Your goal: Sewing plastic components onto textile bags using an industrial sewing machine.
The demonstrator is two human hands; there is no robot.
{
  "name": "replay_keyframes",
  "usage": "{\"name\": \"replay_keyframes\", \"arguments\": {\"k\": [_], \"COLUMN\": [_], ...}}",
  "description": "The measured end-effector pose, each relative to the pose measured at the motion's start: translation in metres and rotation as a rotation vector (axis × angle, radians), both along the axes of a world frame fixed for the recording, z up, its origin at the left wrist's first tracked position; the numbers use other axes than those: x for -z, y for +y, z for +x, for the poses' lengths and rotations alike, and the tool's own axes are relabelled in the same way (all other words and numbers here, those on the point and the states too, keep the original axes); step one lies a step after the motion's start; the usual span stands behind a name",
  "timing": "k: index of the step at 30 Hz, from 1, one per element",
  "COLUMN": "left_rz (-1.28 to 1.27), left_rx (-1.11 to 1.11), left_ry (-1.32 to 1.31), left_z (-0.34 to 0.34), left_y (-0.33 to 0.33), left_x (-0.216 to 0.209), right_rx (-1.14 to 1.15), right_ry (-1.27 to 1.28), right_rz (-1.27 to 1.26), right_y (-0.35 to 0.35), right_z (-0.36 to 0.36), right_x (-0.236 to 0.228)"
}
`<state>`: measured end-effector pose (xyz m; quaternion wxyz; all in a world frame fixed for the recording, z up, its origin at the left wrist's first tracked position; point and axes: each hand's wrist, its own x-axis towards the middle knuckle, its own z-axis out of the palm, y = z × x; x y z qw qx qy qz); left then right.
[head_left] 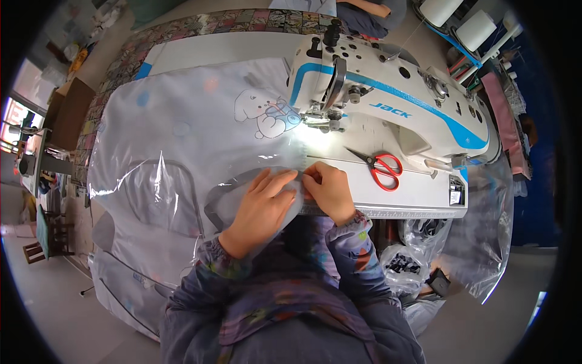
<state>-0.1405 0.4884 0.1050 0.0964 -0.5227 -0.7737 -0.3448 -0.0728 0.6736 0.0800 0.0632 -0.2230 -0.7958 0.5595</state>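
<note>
A pale grey, glossy sheet (200, 139) with a printed cartoon puppy (270, 115) lies across the sewing table. Under my hands is a rounded piece with a darker grey band (233, 182) along its curve. My left hand (257, 209) rests over this piece, its slightly bent fingers closed at its right edge. Close beside it, my right hand (330, 191) pinches the same edge with thumb and forefinger; the exact grip is partly hidden. Above both hands, the lit needle area of a white and blue sewing machine (321, 118) meets the sheet's edge.
Red-handled scissors (387, 171) lie on the machine bed, right of my right hand. Thread cones (474, 30) stand at the back right. Below the table's right side hang clear plastic bags (403, 264). Another person's arm (370, 7) shows at the top.
</note>
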Motion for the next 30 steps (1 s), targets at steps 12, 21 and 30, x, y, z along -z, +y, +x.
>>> {"name": "replay_keyframes", "arguments": {"k": [12,21,30], "left_rz": [-0.094,-0.118,-0.145], "left_rx": [-0.044,-0.05,-0.101], "left_ry": [-0.089,-0.114,-0.079], "left_z": [0.011,0.01,0.002], "left_y": [0.004,0.004,0.018], "left_x": [0.02,0.019,0.016], "right_rx": [-0.013,-0.486,-0.355], "right_ry": [0.136,0.166,0.166], "right_rz": [0.421,-0.54,-0.742], "right_y": [-0.03,-0.065,-0.082], "right_z": [0.07,0.087,0.103], "right_x": [0.003,0.062,0.037]}}
